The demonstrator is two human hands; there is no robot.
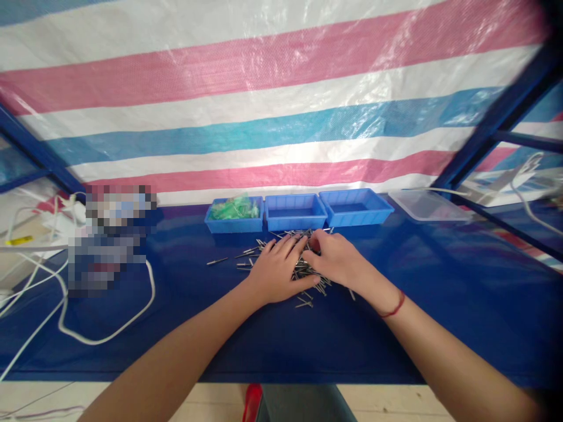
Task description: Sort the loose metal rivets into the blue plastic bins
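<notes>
A loose pile of thin metal pins with thicker sleeves, which look like blind rivets [323, 284], lies on the blue tabletop. My left hand [277, 269] rests palm down over the pile's left side, its fingers stretched out and slightly apart. On the right side my right hand [336, 258] is curled down into the pile, thumb and fingers drawn inward. Whatever lies between those fingertips is hidden. One rivet [217, 261] sits apart to the left, and a few more stick out around both hands.
Behind the pile stand three blue bins in a row: the left bin [235, 225] holds green plastic bags [233, 208], while the middle bin [295, 223] and right bin [358, 218] show bare floors. A clear lid [428, 206] lies at right. White cables [152, 287] cross the left side.
</notes>
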